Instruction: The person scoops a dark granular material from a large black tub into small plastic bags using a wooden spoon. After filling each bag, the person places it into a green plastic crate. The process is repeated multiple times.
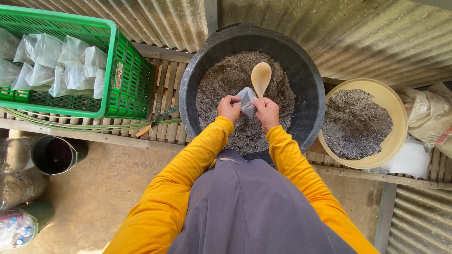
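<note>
Two hands meet over the middle of the scene, but taking things from the left first: a green plastic crate point(123, 80) sits on a slatted wooden bench point(165, 84) and holds a row of small clear bags point(61, 66) already filled with grey mix and standing close together. Below it, on the concrete floor, stand a dark can point(59, 154) with dark liquid inside and some plastic bottles point(19, 226). A small green-handled tool point(157, 121) lies on the slats just beside the crate.

At the centre is a big black tub point(308, 84), heaped with grey, gritty soil point(221, 80). Over it, the left hand point(229, 108) pinches one edge of a small clear plastic bag point(246, 99), holding its mouth up. The right hand point(267, 113) is closed round the handle of a pale wooden spoon point(261, 77), whose bowl points away from the person, and seems to touch the bag's other edge as well.

That bag looks thin, limp and very light while unfilled; I judge it would sag and slip unless gripped at the rim on both sides, and would grow heavier and floppy with soil in it.

To the right, a cream-yellow basin point(395, 108) holds more of the same grey mix point(355, 124), touching a white sack point(412, 160), with a tan sack point(431, 115) behind.
</note>
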